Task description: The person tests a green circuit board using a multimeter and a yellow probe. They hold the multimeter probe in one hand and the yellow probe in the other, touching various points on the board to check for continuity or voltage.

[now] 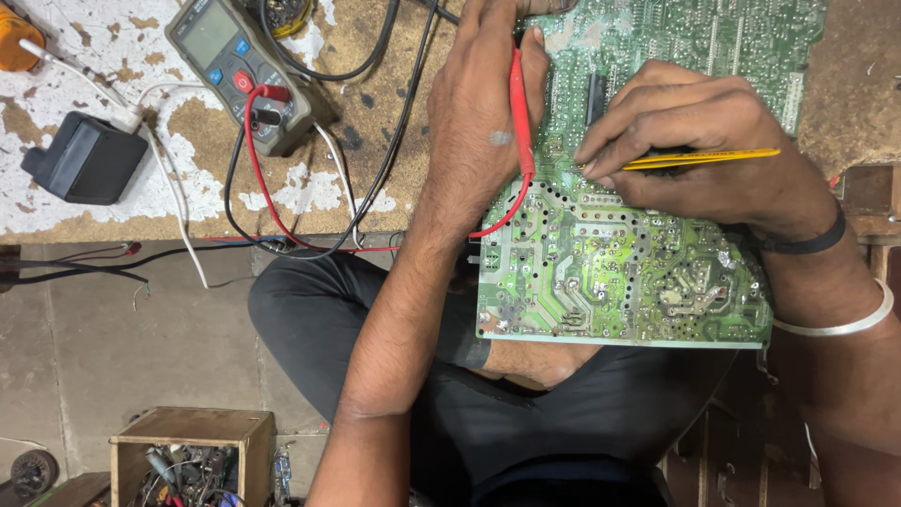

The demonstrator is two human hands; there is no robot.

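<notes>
A large green circuit board (619, 272) lies solder side up, reaching from the worn bench to my lap. My left hand (479, 103) rests on the board's left part and grips a red meter probe (519, 103), its tip pointing up toward the board's top edge. My right hand (694, 141) pinches a yellow-handled tool (704, 160) and presses its tip onto the solder joints near the board's middle. The probe's red lead (497, 221) curls off the board's left edge.
A grey multimeter (239, 70) lies on the bench at upper left with red and black leads plugged in. A black adapter (84, 160) sits left of it. A wooden box of parts (192, 455) stands on the floor at lower left.
</notes>
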